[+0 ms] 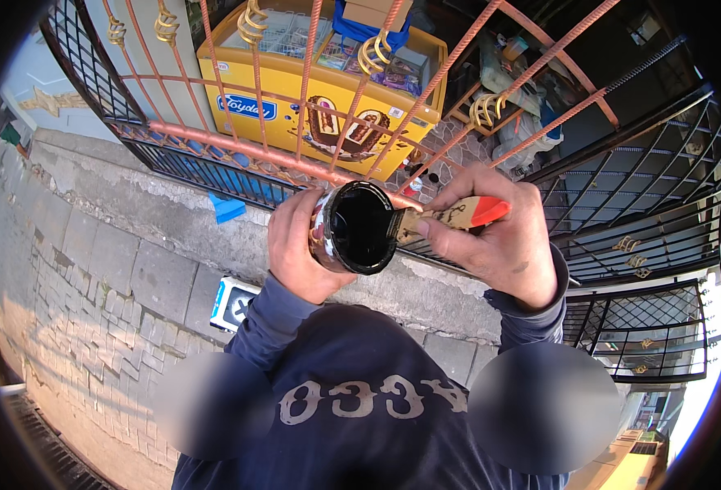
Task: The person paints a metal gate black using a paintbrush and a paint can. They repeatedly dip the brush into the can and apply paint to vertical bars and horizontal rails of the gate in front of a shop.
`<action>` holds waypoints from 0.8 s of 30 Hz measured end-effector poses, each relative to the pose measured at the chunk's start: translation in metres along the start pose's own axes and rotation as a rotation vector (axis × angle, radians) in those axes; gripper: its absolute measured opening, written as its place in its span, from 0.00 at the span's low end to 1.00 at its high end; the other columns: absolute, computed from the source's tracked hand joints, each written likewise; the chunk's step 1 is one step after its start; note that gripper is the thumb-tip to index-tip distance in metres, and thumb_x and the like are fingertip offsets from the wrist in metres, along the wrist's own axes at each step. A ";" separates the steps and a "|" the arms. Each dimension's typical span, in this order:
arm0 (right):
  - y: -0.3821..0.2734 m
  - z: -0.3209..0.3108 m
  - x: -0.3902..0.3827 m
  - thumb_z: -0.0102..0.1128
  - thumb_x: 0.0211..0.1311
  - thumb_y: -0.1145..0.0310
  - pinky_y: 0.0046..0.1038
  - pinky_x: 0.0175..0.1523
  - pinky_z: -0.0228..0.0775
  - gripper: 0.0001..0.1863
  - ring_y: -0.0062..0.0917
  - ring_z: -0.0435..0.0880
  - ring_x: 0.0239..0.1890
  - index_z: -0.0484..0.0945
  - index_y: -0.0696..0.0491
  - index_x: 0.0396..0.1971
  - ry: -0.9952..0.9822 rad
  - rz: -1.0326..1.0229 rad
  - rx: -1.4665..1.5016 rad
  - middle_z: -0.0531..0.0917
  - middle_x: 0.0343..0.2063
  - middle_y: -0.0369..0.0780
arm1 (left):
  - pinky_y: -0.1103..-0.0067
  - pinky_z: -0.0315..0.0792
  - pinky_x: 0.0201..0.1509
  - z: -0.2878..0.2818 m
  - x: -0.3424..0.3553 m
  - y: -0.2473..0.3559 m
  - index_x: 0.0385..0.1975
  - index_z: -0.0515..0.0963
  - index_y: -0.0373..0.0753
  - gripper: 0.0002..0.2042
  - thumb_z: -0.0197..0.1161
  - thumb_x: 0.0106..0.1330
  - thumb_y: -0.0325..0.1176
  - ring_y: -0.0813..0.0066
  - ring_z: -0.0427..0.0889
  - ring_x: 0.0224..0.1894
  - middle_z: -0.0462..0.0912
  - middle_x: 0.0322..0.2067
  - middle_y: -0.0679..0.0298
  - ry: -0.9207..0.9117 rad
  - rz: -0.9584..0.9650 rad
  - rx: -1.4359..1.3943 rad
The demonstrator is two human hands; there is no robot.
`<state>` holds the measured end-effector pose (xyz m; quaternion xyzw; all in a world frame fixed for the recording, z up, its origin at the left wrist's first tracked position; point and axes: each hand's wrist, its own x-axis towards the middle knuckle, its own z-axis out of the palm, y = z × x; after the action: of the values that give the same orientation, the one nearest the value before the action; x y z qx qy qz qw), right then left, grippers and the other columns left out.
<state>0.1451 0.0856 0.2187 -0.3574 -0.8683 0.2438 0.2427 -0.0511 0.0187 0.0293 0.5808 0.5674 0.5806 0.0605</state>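
Observation:
My left hand [296,255] is wrapped round the side of a paint can [322,232], its open mouth turned up toward me. Black paint [360,222] coats the inside and the rim. Between the thumb and fingers of my right hand [503,245] is a paintbrush [458,216] with a wooden handle and a red end. Its bristle end lies at the can's right rim; the bristle tips are hard to make out against the dark paint. Just beyond both hands runs a metal railing [254,155] with reddish-brown bars and gold twisted ornaments.
Behind the bars stands a yellow chest freezer [274,122]. Black lattice panels [646,212] curve round at the right. A concrete ledge [164,196] runs below the railing, beside grey paving [107,318]. A blue-and-white box [234,303] sits near my left forearm, and a blue scrap [228,208] lies by the railing.

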 end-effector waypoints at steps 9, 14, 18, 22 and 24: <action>0.006 -0.013 0.001 0.79 0.49 0.75 0.23 0.41 0.77 0.13 0.17 0.86 0.33 0.83 0.58 0.32 0.025 -0.049 -0.009 0.88 0.31 0.38 | 0.58 0.69 0.65 0.000 0.000 -0.002 0.65 0.70 0.35 0.50 0.85 0.33 0.36 0.46 0.76 0.59 0.76 0.57 0.49 -0.028 0.003 0.024; 0.022 -0.008 0.014 0.73 0.44 0.80 0.31 0.45 0.80 0.11 0.36 0.90 0.38 0.82 0.58 0.30 -0.377 -0.379 0.129 0.88 0.33 0.43 | 0.58 0.69 0.66 0.004 0.001 -0.005 0.65 0.69 0.35 0.51 0.85 0.32 0.36 0.46 0.76 0.59 0.76 0.57 0.49 -0.046 0.005 -0.015; 0.028 -0.027 0.016 0.70 0.39 0.82 0.33 0.44 0.80 0.09 0.37 0.90 0.38 0.81 0.57 0.25 -0.514 -0.340 0.145 0.88 0.33 0.44 | 0.58 0.69 0.66 0.002 -0.001 -0.007 0.66 0.69 0.36 0.51 0.85 0.32 0.36 0.46 0.76 0.60 0.76 0.57 0.49 -0.056 0.009 -0.001; 0.023 -0.029 0.013 0.68 0.37 0.82 0.34 0.43 0.79 0.09 0.37 0.89 0.37 0.81 0.57 0.22 -0.380 -0.335 0.153 0.88 0.32 0.45 | 0.58 0.69 0.66 -0.001 -0.001 -0.006 0.65 0.69 0.36 0.52 0.86 0.32 0.36 0.46 0.76 0.60 0.76 0.58 0.49 -0.061 -0.027 0.014; 0.022 -0.020 0.014 0.67 0.37 0.83 0.35 0.43 0.79 0.08 0.37 0.89 0.36 0.81 0.57 0.23 -0.344 -0.342 0.154 0.88 0.32 0.45 | 0.58 0.69 0.65 -0.001 -0.001 -0.006 0.65 0.69 0.36 0.52 0.86 0.32 0.37 0.46 0.76 0.60 0.76 0.58 0.49 -0.065 -0.042 0.008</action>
<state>0.1594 0.1144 0.2241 -0.1389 -0.9234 0.3221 0.1557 -0.0545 0.0194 0.0248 0.5875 0.5793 0.5580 0.0889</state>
